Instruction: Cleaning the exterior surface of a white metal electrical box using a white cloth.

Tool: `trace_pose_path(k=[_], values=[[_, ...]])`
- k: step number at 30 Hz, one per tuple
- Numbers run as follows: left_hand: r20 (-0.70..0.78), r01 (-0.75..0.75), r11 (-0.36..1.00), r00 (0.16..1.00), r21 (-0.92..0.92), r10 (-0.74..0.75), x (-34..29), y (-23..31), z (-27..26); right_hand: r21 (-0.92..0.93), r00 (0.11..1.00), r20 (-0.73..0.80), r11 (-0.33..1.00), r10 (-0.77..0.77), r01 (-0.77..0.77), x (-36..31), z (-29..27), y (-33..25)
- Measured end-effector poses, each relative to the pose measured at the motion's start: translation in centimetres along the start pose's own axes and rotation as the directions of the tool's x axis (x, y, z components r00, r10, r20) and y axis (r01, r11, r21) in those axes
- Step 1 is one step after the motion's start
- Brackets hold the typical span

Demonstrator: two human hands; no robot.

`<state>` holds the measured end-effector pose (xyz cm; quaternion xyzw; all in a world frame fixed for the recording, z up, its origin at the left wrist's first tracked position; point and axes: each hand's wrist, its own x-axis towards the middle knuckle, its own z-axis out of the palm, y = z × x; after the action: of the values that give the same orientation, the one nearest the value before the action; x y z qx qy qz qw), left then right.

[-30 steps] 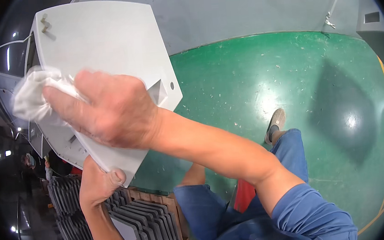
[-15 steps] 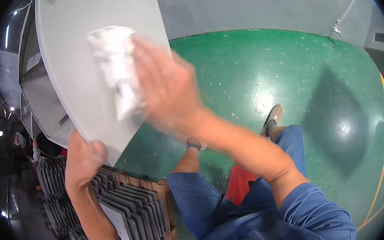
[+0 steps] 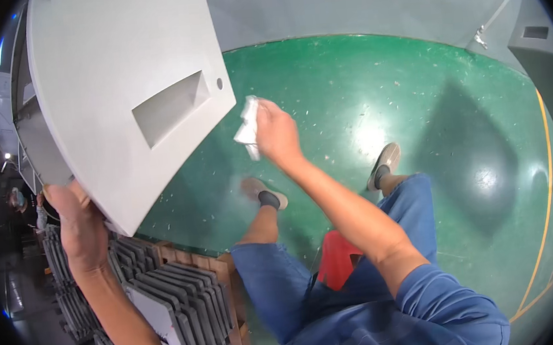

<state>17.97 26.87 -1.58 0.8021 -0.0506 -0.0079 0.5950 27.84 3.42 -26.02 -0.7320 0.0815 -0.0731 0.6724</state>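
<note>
A large pale grey panel (image 3: 128, 60) stands tilted in front of me on the left, with a rectangular recess (image 3: 171, 109) and a small round hole in its face. My left hand (image 3: 82, 222) grips the panel's lower left edge, its fingers partly hidden behind it. Off the panel's right side, my right hand (image 3: 276, 130) holds a crumpled white cloth (image 3: 248, 132) between bent fingers. The cloth hangs over the green floor, apart from the panel.
Below the panel, grey plate-like parts (image 3: 175, 293) stand in rows beside a wooden pallet edge (image 3: 228, 269). A red stool (image 3: 337, 259) is between my legs. Another grey housing (image 3: 535, 51) is at the far right. A person (image 3: 17, 200) is at the far left.
My right hand with the cloth has left the panel's face and moved right and down. The recess and hole are now uncovered. The panel and left hand have shifted slightly left.
</note>
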Motion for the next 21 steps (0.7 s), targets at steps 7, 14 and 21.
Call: trace_pose_path(k=[7,14,21], values=[[-0.055,0.012,0.995,0.998,-0.101,-0.018,2.3,-0.4,-0.3,-0.31,0.763,0.015,0.723,-0.646,0.617,2.0,2.5,-8.8],[-0.328,0.07,0.997,0.943,0.019,-0.06,2.9,-1.0,-2.0,-0.547,0.598,0.779,0.669,0.188,0.503,-5.1,1.8,5.2],[-0.393,0.32,0.81,0.911,0.492,-0.121,6.5,-1.2,-1.0,-0.298,0.343,0.635,0.629,0.692,-0.718,-16.1,-10.8,14.9]])
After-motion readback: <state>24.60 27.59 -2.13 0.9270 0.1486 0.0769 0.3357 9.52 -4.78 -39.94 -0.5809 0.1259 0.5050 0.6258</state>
